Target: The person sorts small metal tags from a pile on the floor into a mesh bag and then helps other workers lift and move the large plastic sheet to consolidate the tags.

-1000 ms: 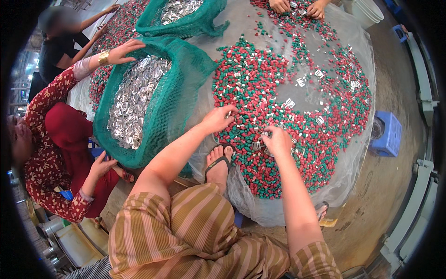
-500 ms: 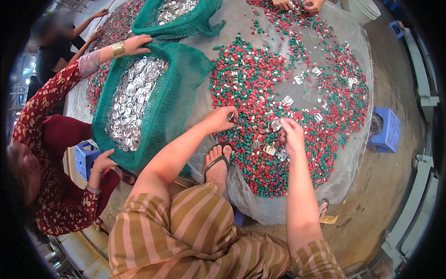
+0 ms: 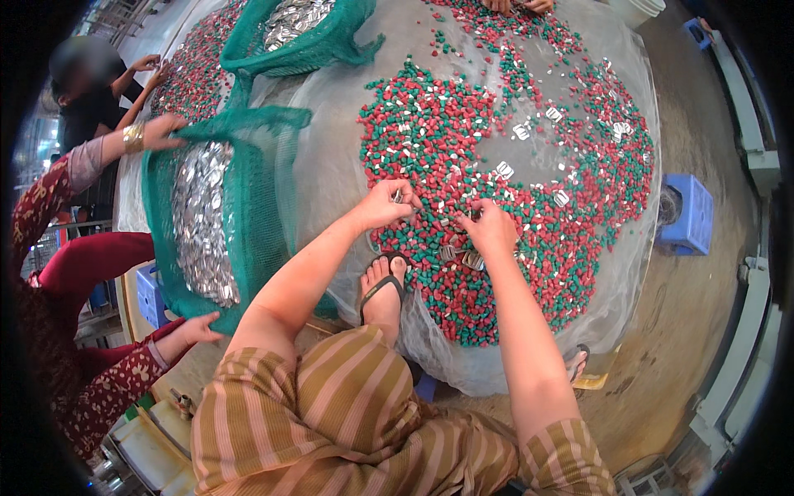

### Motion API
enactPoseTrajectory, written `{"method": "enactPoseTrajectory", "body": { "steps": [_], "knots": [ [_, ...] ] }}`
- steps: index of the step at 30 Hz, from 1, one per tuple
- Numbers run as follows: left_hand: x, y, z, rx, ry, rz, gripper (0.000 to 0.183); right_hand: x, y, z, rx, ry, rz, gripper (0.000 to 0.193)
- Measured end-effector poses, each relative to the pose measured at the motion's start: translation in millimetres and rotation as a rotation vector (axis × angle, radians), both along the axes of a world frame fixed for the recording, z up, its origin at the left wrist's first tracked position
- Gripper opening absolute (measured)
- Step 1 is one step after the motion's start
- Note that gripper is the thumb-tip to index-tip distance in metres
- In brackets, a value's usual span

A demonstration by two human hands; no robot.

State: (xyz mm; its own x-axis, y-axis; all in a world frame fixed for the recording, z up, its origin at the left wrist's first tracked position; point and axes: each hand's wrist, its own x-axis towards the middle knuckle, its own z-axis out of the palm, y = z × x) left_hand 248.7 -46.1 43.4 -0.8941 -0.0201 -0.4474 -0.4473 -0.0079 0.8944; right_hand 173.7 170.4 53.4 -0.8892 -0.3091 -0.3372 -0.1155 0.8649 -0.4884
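A broad pile of small red and green pebble-like pieces (image 3: 438,157), mixed with white ones, lies on a translucent sheet in front of me. My left hand (image 3: 385,205) is closed over the pile's left part, with a small silver metal buckle (image 3: 398,197) showing between its fingers. To its right, my right hand (image 3: 491,230) is low over the pile, thumb and fingertips pinched together; what they hold is too small to make out. Slotted metal buckles (image 3: 473,260) lie just beneath my right hand. Other flat silver buckles (image 3: 520,131) are scattered farther back.
On the left, a co-worker's hands (image 3: 165,132) hold a green mesh-lined basket (image 3: 269,190) full of silver pieces. Another green mesh basket (image 3: 240,62) stands behind it. A co-worker's hands (image 3: 538,7) are at the far edge. A blue stool (image 3: 691,215) stands right of the pile.
My right hand has moved left, toward my left hand, and the buckle it held is no longer visible. The co-worker has shifted and tilted the near mesh basket leftward.
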Motion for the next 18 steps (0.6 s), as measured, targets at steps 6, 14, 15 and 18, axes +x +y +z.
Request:
{"method": "enactPoseTrajectory", "body": {
  "steps": [6, 14, 15, 18],
  "knots": [
    [12, 38, -10, -0.303, 0.307, -0.346, 0.013, -14, 8, -18, -0.043, -0.045, -0.102, 0.017],
    [24, 70, -2, -0.824, 0.4, -0.555, 0.022, -22, 66, 2, -1.358, -1.021, -0.609, 0.008],
    [23, 64, -7, -0.735, 0.419, -0.546, 0.021, -18, 65, 7, -1.327, -1.021, -0.56, 0.007],
    [14, 46, -23, -0.35, 0.207, -0.482, 0.017, -12, 65, -8, -1.017, -0.938, -0.265, 0.005]
  ]
}}
